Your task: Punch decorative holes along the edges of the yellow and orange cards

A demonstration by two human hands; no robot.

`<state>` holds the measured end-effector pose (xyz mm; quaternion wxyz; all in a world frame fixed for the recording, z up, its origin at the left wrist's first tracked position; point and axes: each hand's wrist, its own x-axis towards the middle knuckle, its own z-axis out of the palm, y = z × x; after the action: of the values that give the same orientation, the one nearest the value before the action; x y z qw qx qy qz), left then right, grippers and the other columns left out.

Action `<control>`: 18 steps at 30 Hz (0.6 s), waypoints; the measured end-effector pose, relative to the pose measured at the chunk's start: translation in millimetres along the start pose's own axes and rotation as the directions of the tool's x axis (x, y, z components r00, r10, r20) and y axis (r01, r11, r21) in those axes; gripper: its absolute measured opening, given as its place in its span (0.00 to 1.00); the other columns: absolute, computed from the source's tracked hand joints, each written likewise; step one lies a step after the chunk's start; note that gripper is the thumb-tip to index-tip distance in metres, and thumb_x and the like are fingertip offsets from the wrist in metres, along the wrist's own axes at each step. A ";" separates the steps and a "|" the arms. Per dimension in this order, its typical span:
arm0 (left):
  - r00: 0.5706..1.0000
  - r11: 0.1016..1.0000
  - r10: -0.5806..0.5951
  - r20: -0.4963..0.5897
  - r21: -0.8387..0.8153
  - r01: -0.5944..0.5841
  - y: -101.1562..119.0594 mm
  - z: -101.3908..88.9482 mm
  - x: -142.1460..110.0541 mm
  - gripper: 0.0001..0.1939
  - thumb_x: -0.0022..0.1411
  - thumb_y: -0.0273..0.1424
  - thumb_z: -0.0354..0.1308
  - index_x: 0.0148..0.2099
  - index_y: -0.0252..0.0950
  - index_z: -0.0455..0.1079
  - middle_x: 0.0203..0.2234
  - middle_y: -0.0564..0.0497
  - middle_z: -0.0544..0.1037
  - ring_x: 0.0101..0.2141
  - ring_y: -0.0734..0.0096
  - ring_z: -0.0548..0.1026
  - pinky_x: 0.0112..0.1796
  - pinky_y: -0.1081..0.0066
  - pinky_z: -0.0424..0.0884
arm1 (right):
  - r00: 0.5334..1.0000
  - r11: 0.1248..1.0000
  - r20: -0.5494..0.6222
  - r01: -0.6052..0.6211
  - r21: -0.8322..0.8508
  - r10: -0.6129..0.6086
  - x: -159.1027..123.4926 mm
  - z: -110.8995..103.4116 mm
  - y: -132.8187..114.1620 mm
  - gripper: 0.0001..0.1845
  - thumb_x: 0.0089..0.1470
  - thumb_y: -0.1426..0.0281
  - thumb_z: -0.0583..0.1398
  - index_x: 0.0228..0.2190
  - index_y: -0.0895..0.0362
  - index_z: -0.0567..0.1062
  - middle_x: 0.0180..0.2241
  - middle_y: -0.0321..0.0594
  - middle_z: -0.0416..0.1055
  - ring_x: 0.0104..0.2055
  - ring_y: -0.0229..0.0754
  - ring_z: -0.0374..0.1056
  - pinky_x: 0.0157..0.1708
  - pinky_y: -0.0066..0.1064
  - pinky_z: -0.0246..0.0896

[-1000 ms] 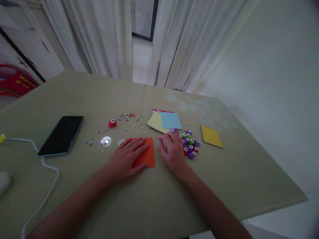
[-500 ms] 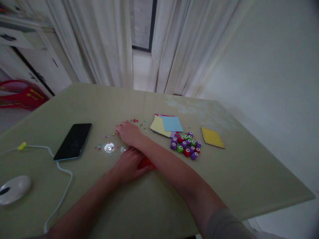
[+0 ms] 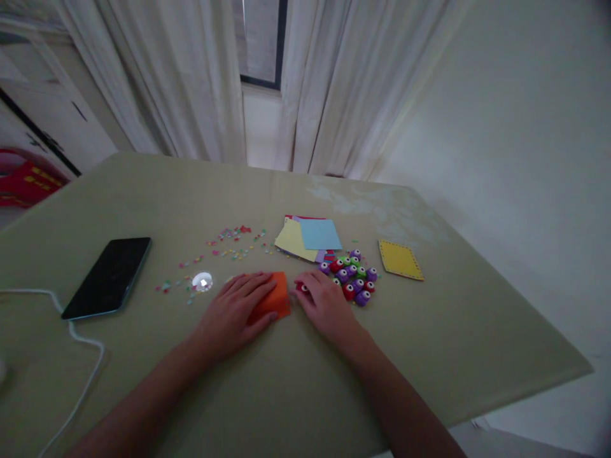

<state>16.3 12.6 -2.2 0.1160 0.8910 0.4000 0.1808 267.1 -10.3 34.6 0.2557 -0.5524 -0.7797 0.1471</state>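
Note:
My left hand lies flat with its fingers stretched over an orange square sheet, pressing it to the table and covering its left part. Just right of the sheet, my right hand is closed around a small red one-eyed toy, whose white eye shows between thumb and fingers. Close behind that hand sits a cluster of similar purple, red and green one-eyed toys. A stack of coloured square sheets, with a light blue one on top, lies beyond both hands.
A yellow square with a dotted edge lies to the right. Small coloured confetti bits and a shiny clear disc are scattered left of centre. A black tablet with a white cable lies at the left.
My right hand reached across to the left over my left hand, took hold of the lone red one-eyed toy there, and came back to the right of the orange sheet with it.

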 end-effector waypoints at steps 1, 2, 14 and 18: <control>1.000 1.000 -0.008 0.003 0.009 0.008 -0.6 -1.0 -0.6 0.30 0.75 0.49 0.57 0.71 0.40 0.68 0.70 0.43 0.71 0.67 0.47 0.70 0.67 0.43 0.65 | 0.999 1.000 0.052 -0.013 -0.003 0.013 0.3 0.0 0.1 0.04 0.69 0.72 0.63 0.45 0.56 0.78 0.45 0.47 0.78 0.47 0.49 0.74 0.48 0.39 0.69; 1.000 1.000 -0.014 0.002 0.018 0.014 -1.2 -2.1 -1.2 0.30 0.75 0.49 0.57 0.71 0.39 0.68 0.70 0.42 0.71 0.67 0.47 0.70 0.67 0.43 0.65 | 0.995 1.000 0.093 -0.024 0.004 0.023 0.9 -0.4 0.0 0.06 0.69 0.72 0.63 0.46 0.57 0.78 0.47 0.47 0.78 0.48 0.50 0.75 0.49 0.40 0.70; 1.000 0.997 -0.009 -0.004 0.073 0.009 -5.4 -3.9 -3.4 0.33 0.76 0.52 0.54 0.73 0.40 0.67 0.72 0.43 0.68 0.68 0.47 0.69 0.68 0.44 0.63 | 0.976 0.933 0.103 -0.214 0.289 0.192 2.9 2.6 0.3 0.09 0.63 0.68 0.71 0.43 0.57 0.79 0.39 0.42 0.80 0.39 0.44 0.76 0.40 0.34 0.69; 1.000 0.997 -0.019 0.003 0.069 0.019 -4.6 -3.8 -4.0 0.33 0.76 0.52 0.54 0.74 0.41 0.66 0.72 0.44 0.68 0.69 0.47 0.68 0.69 0.45 0.62 | 0.978 0.925 0.091 -0.209 0.317 0.190 2.8 5.3 0.7 0.10 0.61 0.72 0.70 0.45 0.57 0.80 0.39 0.42 0.81 0.37 0.43 0.76 0.39 0.33 0.70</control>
<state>9.3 12.8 -1.3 0.0875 0.8909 0.4144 0.1641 264.0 -7.1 30.5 0.3039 -0.5746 -0.6916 0.3149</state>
